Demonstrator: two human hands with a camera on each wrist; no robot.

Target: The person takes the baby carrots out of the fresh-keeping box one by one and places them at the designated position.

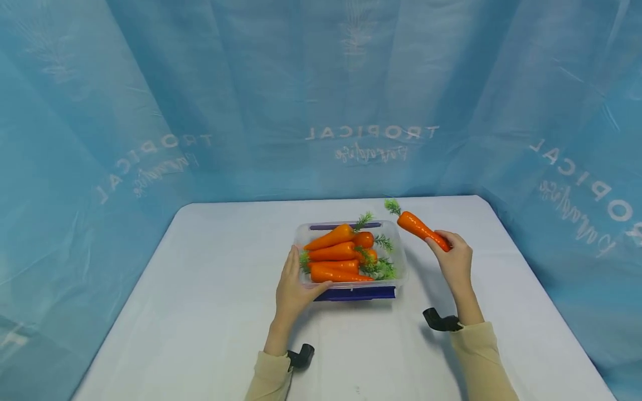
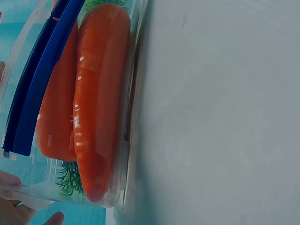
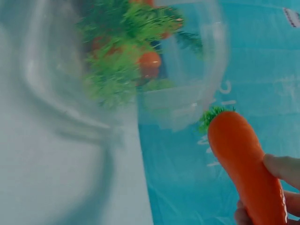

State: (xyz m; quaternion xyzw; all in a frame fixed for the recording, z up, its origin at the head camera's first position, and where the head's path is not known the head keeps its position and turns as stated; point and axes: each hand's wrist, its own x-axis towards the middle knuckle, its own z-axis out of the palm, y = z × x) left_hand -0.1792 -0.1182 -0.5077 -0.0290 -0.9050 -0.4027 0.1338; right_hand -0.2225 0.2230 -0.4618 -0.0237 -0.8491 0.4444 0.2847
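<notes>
In the head view a clear plastic box point(image 1: 403, 262) with blue clip flaps stands on the table. Several orange carrots point(image 1: 333, 252) with green tops lie in it. My left hand point(image 1: 292, 289) rests against the box's left side, thumb at the front rim; in the left wrist view its fingers point(image 2: 11, 211) touch the box end, near a blue flap point(image 2: 40, 79). To the right of the box, my right hand point(image 1: 453, 259) pinches one carrot point(image 1: 420, 227) by its narrow end, green top pointing up and left. The right wrist view shows this carrot point(image 3: 241, 159) held between thumb and fingers.
A white table point(image 1: 210, 289) bears the box. Blue curtains point(image 1: 301, 83) with printed lettering hang behind it and along both sides. A black wrist-worn device point(image 1: 441, 320) sits on the right wrist, another black device point(image 1: 302, 356) on the left.
</notes>
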